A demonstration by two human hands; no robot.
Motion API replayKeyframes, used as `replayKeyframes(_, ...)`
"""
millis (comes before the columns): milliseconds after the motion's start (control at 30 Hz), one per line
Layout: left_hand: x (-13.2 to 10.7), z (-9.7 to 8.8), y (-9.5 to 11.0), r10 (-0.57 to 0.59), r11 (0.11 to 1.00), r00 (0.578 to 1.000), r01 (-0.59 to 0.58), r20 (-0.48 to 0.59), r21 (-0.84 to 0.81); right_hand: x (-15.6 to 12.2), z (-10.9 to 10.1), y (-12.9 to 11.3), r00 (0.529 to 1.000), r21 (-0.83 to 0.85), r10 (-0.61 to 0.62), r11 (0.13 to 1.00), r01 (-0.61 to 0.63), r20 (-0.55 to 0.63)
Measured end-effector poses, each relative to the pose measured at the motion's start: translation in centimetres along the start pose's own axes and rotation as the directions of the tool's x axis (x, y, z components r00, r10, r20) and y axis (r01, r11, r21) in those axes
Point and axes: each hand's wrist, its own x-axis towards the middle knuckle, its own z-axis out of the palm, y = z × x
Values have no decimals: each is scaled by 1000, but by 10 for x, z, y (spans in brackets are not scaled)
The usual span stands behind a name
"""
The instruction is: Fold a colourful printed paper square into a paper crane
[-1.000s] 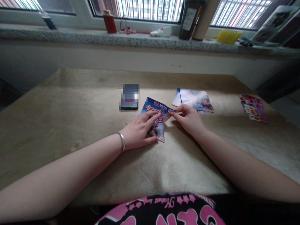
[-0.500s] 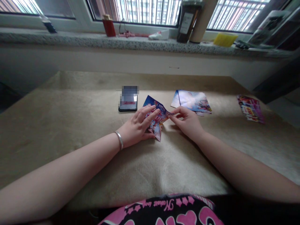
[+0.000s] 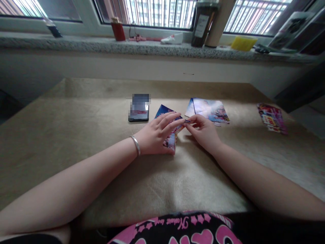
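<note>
A folded sheet of printed paper, blue and pink with lettering, lies on the table in front of me. Across it rests my left hand, fingers spread and stretched toward the right, thumb at the paper's near corner; a silver bangle circles that wrist. My right hand pinches the right corner of the same paper between thumb and fingers. Much of the sheet's middle is hidden under my left fingers. Just beyond my right hand lies a small pile of similar printed sheets.
A phone, partly blurred out, lies left of the paper. Several colourful printed strips lie at the table's right. Behind the tan-covered table, the stone windowsill holds a red bottle, a dark jar and a yellow sponge-like block.
My left hand has slid right across the paper, its fingers now near my right hand. The right hand keeps its pinch in nearly the same place.
</note>
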Motion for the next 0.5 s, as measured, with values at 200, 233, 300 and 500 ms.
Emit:
replayKeyframes(200, -6, 4, -8, 41, 999, 999, -41, 5, -7, 0, 1, 2, 999, -11, -5, 1000, 6, 32)
replayKeyframes(233, -8, 5, -9, 34, 999, 999, -34, 7, -8, 0, 1, 2, 999, -16, -16, 1000, 16, 45)
replayKeyframes(300, -10, 8, -11, 23, 1000, 1000, -23, 9, -10, -1, 2, 3, 997, -20, -46, 999, 48, 66)
replayKeyframes(500, -11, 14, -15, -24, 998, 999, 21, -42, -66, -5, 2, -2, 988, -36, -112, 993, 117, 109)
